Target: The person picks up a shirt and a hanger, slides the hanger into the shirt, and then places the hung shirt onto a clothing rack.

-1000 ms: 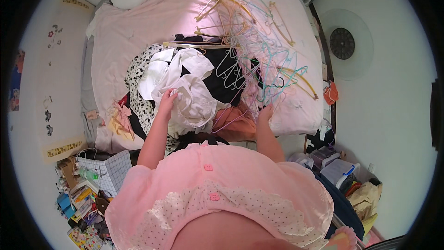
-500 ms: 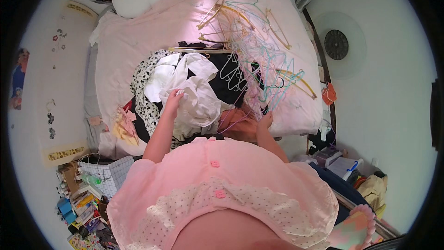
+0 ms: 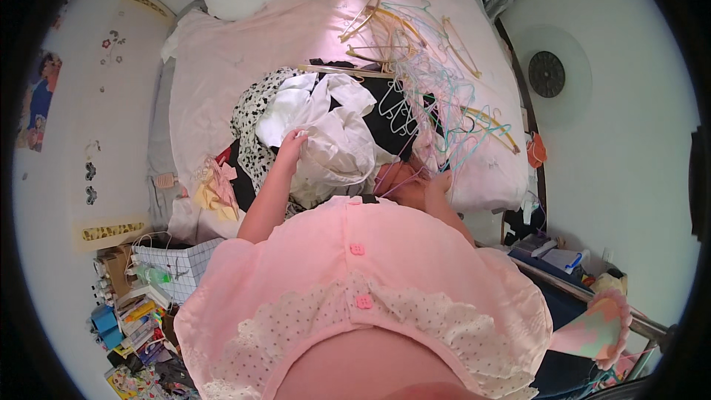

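Note:
My left hand [image 3: 295, 142] pinches the near left edge of a crumpled white garment [image 3: 337, 144], which lies over darker clothes on the bed. To its right, my right hand [image 3: 439, 184] is closed at the bed's near edge, where a thin lilac hanger [image 3: 390, 189] reaches its fingers; the grip itself is small and partly hidden. Rust-brown cloth [image 3: 404, 187] lies beside that hand. Just beyond is a tangled heap of thin wire hangers [image 3: 437, 89] in pink, teal and white. A black-and-white spotted garment [image 3: 248, 130] sits left of the white one.
Several gold hangers [image 3: 463, 48] lie around the heap on the pink bed sheet [image 3: 215, 52]. Yellow and pink cloth [image 3: 218, 189] rests at the bed's left edge. A checked storage box [image 3: 181, 267] and cluttered items stand lower left. A metal rail [image 3: 548, 280] runs at the lower right.
The whole view has shifted, with the bed now further right and slightly higher. My left hand remains at the white garment and my right hand stays by the lilac hanger.

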{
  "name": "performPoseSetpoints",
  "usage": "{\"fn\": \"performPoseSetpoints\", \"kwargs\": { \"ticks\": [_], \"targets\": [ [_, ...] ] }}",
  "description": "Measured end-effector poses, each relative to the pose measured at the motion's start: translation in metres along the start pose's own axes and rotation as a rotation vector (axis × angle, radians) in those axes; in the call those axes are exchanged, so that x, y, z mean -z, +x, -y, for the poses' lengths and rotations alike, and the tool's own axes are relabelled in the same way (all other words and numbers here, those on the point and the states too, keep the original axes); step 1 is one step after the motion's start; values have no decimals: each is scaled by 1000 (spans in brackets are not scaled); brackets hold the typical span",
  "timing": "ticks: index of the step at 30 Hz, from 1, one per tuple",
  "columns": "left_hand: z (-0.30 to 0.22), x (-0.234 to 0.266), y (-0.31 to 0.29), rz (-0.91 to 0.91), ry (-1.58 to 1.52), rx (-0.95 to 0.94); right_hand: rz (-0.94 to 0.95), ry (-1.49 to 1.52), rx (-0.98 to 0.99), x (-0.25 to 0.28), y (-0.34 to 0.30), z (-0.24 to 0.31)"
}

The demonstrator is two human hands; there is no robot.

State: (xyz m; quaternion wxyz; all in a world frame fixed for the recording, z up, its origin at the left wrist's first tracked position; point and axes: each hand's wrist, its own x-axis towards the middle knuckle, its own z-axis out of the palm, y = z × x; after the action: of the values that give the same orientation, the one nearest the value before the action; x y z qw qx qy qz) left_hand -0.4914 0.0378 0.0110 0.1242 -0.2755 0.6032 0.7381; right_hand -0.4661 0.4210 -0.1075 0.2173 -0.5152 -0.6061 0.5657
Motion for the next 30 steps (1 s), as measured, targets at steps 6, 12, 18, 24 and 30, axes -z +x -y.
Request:
{"fn": "performPoseSetpoints", "kwargs": {
  "ticks": [6, 12, 18, 24, 30],
  "targets": [
    [-5, 1, -1, 22, 32, 29, 61, -205, 92, 7, 15, 3],
    [-8, -3, 0, 29, 48, 11, 210, -302, 228, 16, 31, 1],
    [-1, 0, 5, 64, 65, -1, 254, -583, 391, 20, 8, 18],
    [-6, -5, -3, 84, 61, -29, 106, -275, 388, 26, -7, 22],
    [1, 15, 1, -39, 92, -185, 523, 65, 185, 35, -21, 29]
  ]
}}
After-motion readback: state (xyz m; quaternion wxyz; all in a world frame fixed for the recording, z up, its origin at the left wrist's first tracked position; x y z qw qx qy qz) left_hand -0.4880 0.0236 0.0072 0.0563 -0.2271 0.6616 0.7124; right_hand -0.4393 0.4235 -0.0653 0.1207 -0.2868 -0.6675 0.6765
